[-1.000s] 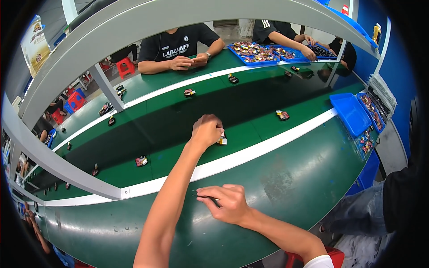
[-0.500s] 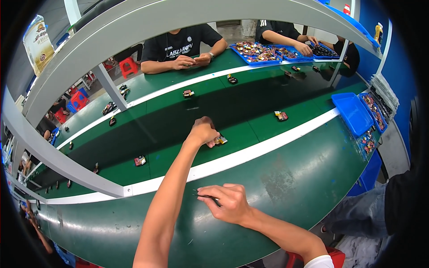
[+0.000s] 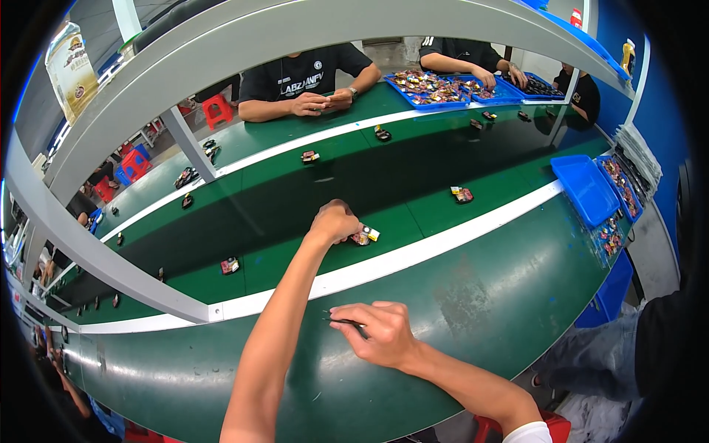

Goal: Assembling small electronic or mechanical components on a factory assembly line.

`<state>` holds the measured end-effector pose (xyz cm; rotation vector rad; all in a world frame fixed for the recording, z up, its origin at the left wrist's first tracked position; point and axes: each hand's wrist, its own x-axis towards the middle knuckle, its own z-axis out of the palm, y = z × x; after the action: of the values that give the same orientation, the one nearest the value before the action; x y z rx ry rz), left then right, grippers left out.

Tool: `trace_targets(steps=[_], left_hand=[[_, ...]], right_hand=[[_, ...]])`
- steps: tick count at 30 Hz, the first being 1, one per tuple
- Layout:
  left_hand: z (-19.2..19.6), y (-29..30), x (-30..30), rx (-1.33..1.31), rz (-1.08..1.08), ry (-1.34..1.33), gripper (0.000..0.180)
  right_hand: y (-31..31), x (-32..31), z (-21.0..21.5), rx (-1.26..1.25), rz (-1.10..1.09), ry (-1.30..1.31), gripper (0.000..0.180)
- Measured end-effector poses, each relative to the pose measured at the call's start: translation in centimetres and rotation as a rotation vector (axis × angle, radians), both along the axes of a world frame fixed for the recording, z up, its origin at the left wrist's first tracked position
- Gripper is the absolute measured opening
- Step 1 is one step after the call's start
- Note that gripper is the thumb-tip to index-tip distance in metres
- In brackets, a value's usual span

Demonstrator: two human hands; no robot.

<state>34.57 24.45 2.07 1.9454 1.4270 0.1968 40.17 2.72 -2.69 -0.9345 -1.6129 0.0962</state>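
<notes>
Left hand [image 3: 337,222] is hovering around the middle of the frame, right up against a small dark-red item with a yellow-and-white tag [image 3: 364,235] that's lying on the green belt [image 3: 402,196]. Can't tell if it's actually gripping, the knuckles are blocking the view. Right hand [image 3: 382,334], lower centre, is pinching a thin dark tool [image 3: 347,322] over the green tabletop [image 3: 473,295], tips pointing left. Another small item [image 3: 462,195] is lying right of centre, and a blue tray [image 3: 583,190] is sitting over at the right.
</notes>
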Motion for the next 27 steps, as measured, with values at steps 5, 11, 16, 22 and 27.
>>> trace_targets(steps=[5, 11, 16, 22, 27], left_hand=[[0.2, -3.0, -2.4, 0.004, 0.028, -0.258, 0.01], [-0.3, -8.7, -7.5, 0.079, 0.105, -0.551, 0.017], [-2.2, -14.6, -12.3, 0.026, 0.326, -0.837, 0.018], [-4.1, -17.1, -13.6, 0.03, 0.388, -0.927, 0.016], [-4.1, -17.4, -13.6, 0.053, 0.358, -0.897, 0.018]], right_hand=[[-0.3, 0.1, 0.4, -0.046, 0.014, 0.015, 0.014], [-0.9, 0.5, 0.6, -0.324, 0.096, 0.275, 0.012], [-0.1, 0.3, 1.1, -0.489, 0.226, 0.667, 0.013], [-0.7, -0.7, 1.0, -0.476, 0.129, 0.479, 0.013], [-0.3, -1.0, -0.1, -0.418, 0.087, 0.361, 0.014]])
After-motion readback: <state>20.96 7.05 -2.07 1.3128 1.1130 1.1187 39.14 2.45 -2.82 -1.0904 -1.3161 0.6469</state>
